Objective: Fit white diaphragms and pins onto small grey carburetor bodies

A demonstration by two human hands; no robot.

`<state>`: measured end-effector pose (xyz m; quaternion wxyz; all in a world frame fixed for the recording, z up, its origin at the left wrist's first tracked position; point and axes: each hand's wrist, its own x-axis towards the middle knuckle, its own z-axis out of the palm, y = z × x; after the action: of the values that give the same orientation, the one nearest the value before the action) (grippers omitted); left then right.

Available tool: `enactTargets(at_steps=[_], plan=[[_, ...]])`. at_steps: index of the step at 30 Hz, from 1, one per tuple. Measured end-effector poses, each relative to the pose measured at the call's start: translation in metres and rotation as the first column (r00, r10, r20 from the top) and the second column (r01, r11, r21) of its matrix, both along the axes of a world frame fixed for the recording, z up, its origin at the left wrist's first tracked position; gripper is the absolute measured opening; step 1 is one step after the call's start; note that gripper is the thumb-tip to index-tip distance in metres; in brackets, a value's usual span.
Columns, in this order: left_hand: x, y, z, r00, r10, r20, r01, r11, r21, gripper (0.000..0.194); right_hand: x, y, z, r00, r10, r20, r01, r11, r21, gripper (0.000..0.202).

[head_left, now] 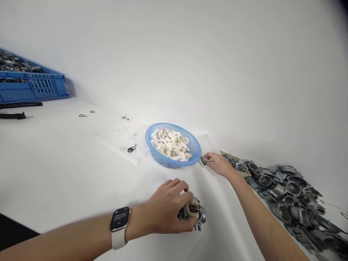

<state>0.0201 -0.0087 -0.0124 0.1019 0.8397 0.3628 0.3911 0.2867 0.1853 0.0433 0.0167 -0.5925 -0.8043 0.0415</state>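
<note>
Low in the middle, my left hand (168,208) is closed around a metal carburetor body (202,215), thumb and fingers gripping its sides. A cream plastic float (191,207) shows in the carburetor, with brass parts in its middle. To the right of the basket, my right hand (220,165) reaches down to a small heap of thin metal pins (203,160). Its fingertips are drawn together at the heap; what lies between them is too small to tell. White and cream plastic floats (171,143) fill the blue round basket (156,156) just beyond my hands.
Metal carburetor bodies (293,195) are piled at the right, beside a piece of cardboard (246,171) with small metal parts. A blue crate (46,87) of parts stands far left, near a black strap (21,104). Black rubber rings (131,149) lie on the white table (81,163).
</note>
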Motion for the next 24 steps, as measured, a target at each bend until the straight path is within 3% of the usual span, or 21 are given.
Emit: enactTargets(at_steps=[6,14,19,24], plan=[[0.000,0.000,0.003,0.999,-0.018,-0.036,0.016,0.998,-0.060,0.035,-0.019,0.021,-0.005,0.973,-0.006,0.229,0.024,0.997,-0.073,0.029],[0.000,0.001,0.002,0.998,-0.011,-0.068,0.008,0.999,-0.050,0.039,-0.027,0.029,-0.004,0.948,-0.036,0.317,0.059,0.996,-0.064,0.030],[0.001,0.001,0.003,0.997,-0.008,-0.082,0.003,0.998,-0.059,0.040,-0.028,0.028,0.001,0.973,-0.057,0.222,0.067,0.997,-0.041,0.029],[-0.002,0.000,0.008,0.996,-0.014,-0.089,0.005,0.995,-0.096,0.037,-0.020,0.014,0.018,0.997,-0.065,-0.051,0.064,0.998,-0.023,0.025]])
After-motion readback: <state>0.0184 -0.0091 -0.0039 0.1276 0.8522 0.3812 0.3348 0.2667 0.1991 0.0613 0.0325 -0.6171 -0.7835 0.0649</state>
